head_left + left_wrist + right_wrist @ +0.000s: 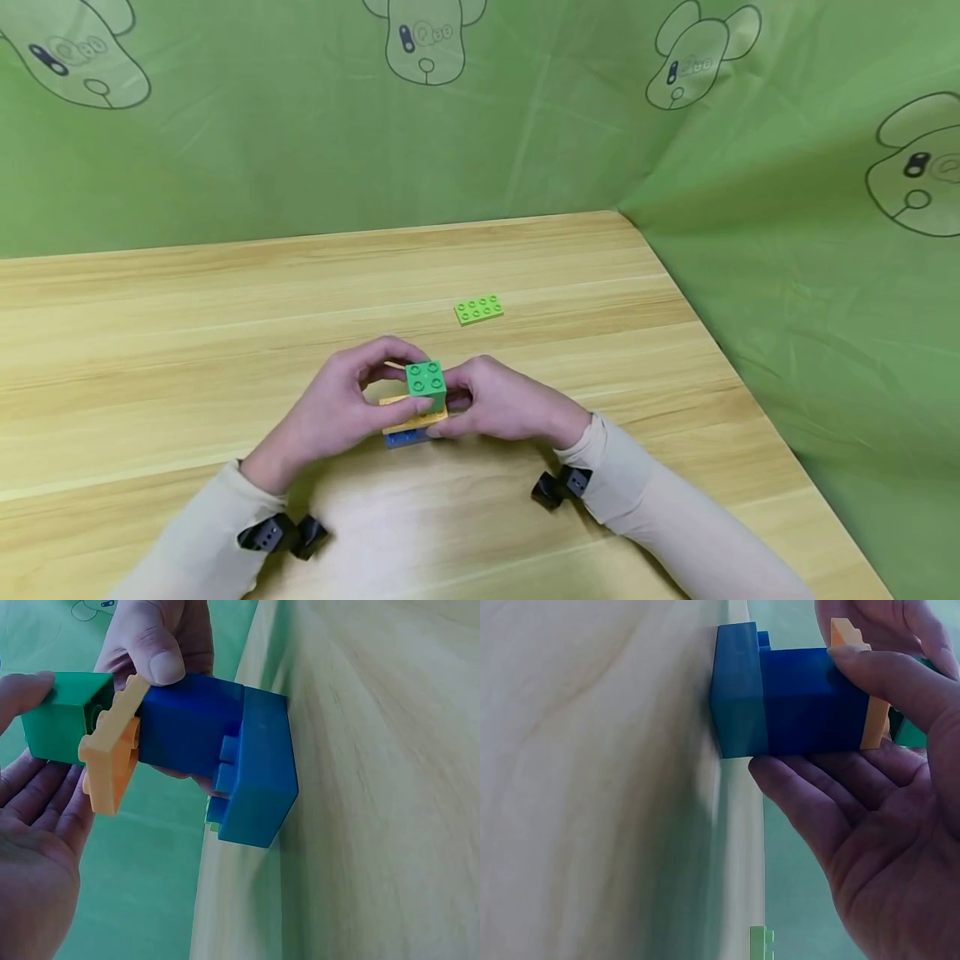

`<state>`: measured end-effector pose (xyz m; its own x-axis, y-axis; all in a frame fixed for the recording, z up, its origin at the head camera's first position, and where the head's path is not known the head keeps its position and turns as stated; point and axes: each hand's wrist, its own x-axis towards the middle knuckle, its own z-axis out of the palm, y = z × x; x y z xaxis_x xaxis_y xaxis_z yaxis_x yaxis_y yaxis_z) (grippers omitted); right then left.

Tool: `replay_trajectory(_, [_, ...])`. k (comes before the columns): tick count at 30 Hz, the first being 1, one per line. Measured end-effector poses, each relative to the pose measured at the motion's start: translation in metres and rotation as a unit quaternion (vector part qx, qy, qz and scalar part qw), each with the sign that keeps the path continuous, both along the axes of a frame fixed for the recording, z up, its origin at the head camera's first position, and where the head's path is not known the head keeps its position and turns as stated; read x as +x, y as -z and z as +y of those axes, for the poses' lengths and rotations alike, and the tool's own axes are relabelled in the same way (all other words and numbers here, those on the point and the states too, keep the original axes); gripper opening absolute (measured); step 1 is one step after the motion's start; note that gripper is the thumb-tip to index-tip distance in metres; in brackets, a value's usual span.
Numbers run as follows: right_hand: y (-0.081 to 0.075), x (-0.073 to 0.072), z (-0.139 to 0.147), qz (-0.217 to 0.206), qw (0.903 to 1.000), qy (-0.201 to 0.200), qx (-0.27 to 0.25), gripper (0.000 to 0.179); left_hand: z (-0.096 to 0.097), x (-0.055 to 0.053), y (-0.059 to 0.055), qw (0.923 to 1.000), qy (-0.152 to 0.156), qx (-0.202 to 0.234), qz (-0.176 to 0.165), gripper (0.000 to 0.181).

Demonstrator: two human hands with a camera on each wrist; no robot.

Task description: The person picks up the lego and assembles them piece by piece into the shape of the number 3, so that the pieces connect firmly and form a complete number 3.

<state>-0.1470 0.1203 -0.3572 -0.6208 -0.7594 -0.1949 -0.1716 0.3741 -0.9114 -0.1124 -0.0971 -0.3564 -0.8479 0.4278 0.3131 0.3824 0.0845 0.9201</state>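
Between the hands is a stack of toy building blocks. A blue block [264, 769] is lowest, a darker blue block [191, 724] stands on it, and an orange plate [114, 750] tops that one. The left hand [341, 400] pinches a green block [426, 379] by its sides, thumb toward the wearer. In the left wrist view this block is tilted against the orange plate, part of its hollow underside showing. My right hand [498, 400] grips the darker blue block, its thumb reaching the orange plate's edge in the right wrist view. Fingers partly hide the stack in the head view.
A lime-green plate [478, 310] with studs lies on the wooden table [187, 333] beyond the hands. Green cloth [300, 150] with printed bear heads hangs behind the table and along its right edge. Each sleeve carries a small black camera.
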Motion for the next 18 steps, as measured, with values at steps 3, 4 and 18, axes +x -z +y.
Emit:
replay_trajectory(3, [0.0003, -0.0006, -0.0003, -0.003, 1.0000, 0.002, 0.003, 0.027, 0.0006, 0.0005, 0.0010, 1.0000, 0.002, 0.003, 0.001, 0.033])
replay_trajectory(4, [0.0003, -0.0008, -0.0003, -0.002, 1.0000, 0.003, 0.005, 0.026, 0.0010, 0.0007, 0.0015, 1.0000, 0.003, 0.003, 0.002, 0.033])
replay_trajectory(18, [0.0001, -0.0025, -0.0009, 0.028, 0.9993, 0.004, 0.026, 0.021, 0.0031, 0.0012, 0.0101, 0.9992, 0.018, 0.003, 0.036, 0.030])
